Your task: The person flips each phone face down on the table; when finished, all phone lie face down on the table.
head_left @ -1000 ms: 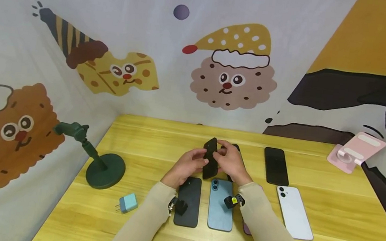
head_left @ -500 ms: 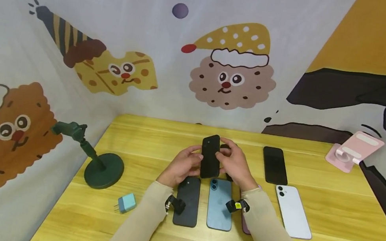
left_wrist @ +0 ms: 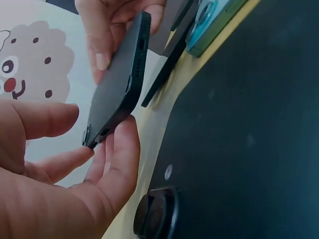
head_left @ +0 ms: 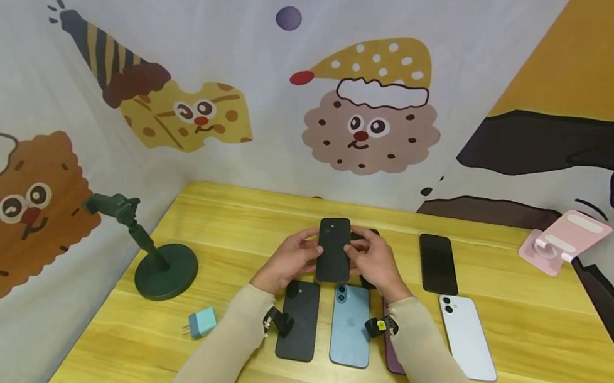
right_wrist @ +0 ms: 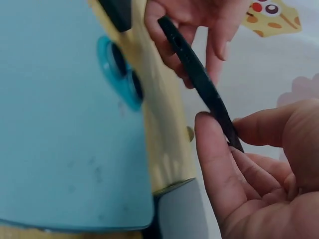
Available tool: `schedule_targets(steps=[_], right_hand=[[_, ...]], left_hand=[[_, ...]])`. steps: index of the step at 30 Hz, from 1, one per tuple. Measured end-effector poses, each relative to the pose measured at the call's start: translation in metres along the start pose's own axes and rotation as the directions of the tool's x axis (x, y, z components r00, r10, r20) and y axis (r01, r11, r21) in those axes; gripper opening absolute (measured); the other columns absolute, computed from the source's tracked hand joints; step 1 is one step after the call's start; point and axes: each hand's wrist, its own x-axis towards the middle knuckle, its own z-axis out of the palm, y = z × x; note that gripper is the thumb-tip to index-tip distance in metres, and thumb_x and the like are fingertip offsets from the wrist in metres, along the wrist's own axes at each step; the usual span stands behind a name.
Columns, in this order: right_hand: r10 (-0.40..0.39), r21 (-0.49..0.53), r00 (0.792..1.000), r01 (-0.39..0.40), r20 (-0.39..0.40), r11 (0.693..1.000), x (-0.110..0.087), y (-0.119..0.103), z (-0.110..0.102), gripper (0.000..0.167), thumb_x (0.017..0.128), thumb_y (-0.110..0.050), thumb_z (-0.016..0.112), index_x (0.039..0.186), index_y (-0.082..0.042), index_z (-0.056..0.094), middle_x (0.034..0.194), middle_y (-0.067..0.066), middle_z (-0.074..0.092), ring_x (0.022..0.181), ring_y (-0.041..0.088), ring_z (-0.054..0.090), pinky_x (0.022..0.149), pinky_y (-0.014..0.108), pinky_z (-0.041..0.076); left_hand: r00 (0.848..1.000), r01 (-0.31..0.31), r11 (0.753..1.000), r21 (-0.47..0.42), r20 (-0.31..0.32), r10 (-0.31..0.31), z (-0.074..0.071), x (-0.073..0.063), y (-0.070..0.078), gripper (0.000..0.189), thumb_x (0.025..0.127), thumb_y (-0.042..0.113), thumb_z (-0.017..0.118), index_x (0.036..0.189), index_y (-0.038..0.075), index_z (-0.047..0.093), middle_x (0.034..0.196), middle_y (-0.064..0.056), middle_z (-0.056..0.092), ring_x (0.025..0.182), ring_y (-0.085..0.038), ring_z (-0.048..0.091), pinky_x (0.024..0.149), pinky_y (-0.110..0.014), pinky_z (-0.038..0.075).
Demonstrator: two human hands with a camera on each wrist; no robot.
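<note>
A black smartphone (head_left: 334, 251) is held up off the table between both hands, its camera side showing in the head view. My right hand (head_left: 381, 263) pinches its right edge; in the right wrist view the thumb (right_wrist: 264, 127) presses one face and the fingers the other. My left hand (head_left: 289, 258) is at the opposite edge. In the left wrist view its fingers (left_wrist: 124, 149) touch the phone from below, while the thumb stands apart from it. Beneath the wrists lie a dark grey phone (head_left: 299, 336), a blue phone (head_left: 349, 338) and a partly hidden purple phone (head_left: 392, 353).
Another black phone (head_left: 367, 280) lies mostly hidden behind the right hand. Further right are a black phone (head_left: 439, 263) and a white phone (head_left: 469, 339). A pink stand (head_left: 569, 240) is at the right, a green stand (head_left: 161, 270) and a blue charger plug (head_left: 203, 322) at the left.
The black smartphone has turned from a slanted, narrow view to show its camera side more squarely. My left hand has shifted slightly left; the right hand still pinches the phone.
</note>
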Motion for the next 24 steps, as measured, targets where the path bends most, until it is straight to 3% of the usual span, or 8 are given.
schedule_targets(steps=[6,12,19,24], right_hand=[[0.007,-0.093,1.000,-0.010,-0.029,0.996,0.005,0.004,0.006,0.058,0.102,-0.013,0.071,0.156,-0.011,0.051,0.123,0.021,0.074,0.073,0.019,0.074,0.063,0.035,0.065],[-0.003,-0.193,0.998,-0.008,-0.055,0.981,0.005,0.002,0.011,0.057,0.099,-0.011,0.074,0.153,-0.007,0.055,0.126,0.021,0.074,0.077,0.019,0.077,0.062,0.032,0.064],[-0.024,-0.288,0.998,0.005,-0.062,0.958,0.005,-0.001,0.016,0.057,0.097,-0.009,0.076,0.151,-0.003,0.057,0.127,0.022,0.074,0.081,0.020,0.079,0.066,0.032,0.064],[-0.008,-0.319,0.998,-0.011,-0.058,0.948,0.004,-0.003,0.017,0.058,0.097,-0.010,0.076,0.151,-0.001,0.056,0.133,0.022,0.072,0.088,0.023,0.080,0.069,0.033,0.065]], left_hand=[[0.999,-0.011,0.996,0.091,-0.046,0.016,0.001,0.001,-0.002,0.052,0.108,0.013,0.060,0.159,0.014,0.050,0.146,-0.019,0.055,0.117,-0.026,0.066,0.092,-0.039,0.062],[0.997,0.011,0.993,0.117,-0.071,-0.003,0.002,0.000,-0.003,0.049,0.110,0.016,0.057,0.157,0.006,0.050,0.152,-0.019,0.056,0.136,-0.034,0.061,0.105,-0.046,0.058],[0.996,-0.005,0.987,0.160,-0.085,0.018,0.001,-0.002,-0.001,0.046,0.110,0.017,0.056,0.154,0.002,0.053,0.151,-0.020,0.059,0.140,-0.034,0.059,0.109,-0.045,0.055],[0.998,-0.021,0.985,0.171,-0.058,0.032,-0.002,-0.004,0.000,0.051,0.111,0.018,0.055,0.158,0.000,0.046,0.156,-0.022,0.054,0.143,-0.036,0.056,0.111,-0.045,0.053]])
